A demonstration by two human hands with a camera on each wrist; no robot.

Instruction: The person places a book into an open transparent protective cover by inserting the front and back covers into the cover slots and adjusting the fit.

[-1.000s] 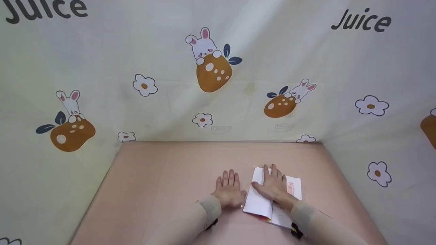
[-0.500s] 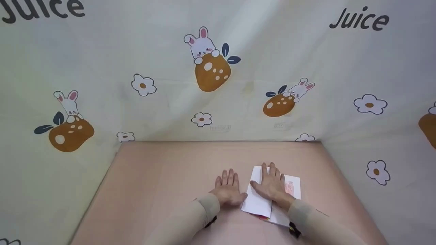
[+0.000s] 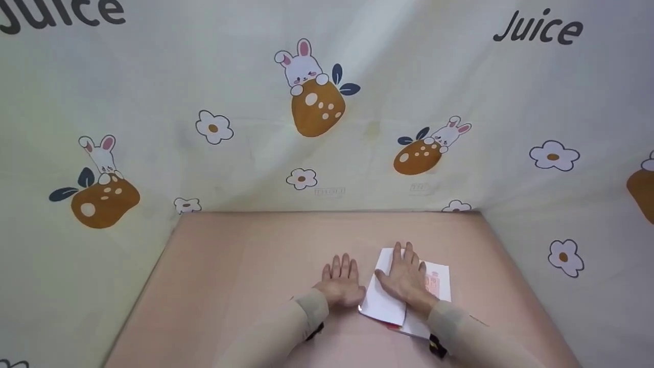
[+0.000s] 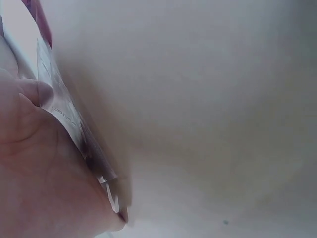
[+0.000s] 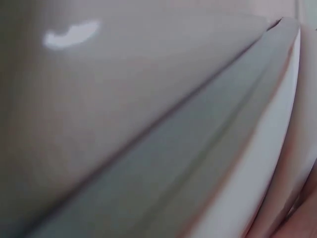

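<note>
A white booklet [image 3: 384,302] lies on the pink table right of the middle in the head view, its cover flap folded over to the left. Red print [image 3: 433,284] marks its right part, and a bit of red shows under the flap's lower edge. My right hand [image 3: 407,284] rests on the booklet with fingers straight. Close to its left edge, my left hand [image 3: 340,287] lies with fingers straight, thumb side toward the booklet. In the left wrist view, the hand [image 4: 44,163] is beside a glossy slanting edge with small print. Stacked pale edges [image 5: 183,163] fill the right wrist view.
The pink tabletop [image 3: 240,266] stretches to the left and behind the hands. Around it hangs a pale curtain [image 3: 245,66] printed with rabbits, orange fruit and flowers. A black strap [image 3: 437,345] shows under the right wrist.
Little differs. The whole head view has shifted slightly, and the flap's lower left corner sits a touch nearer the left hand. Both hands keep about the same pose.
</note>
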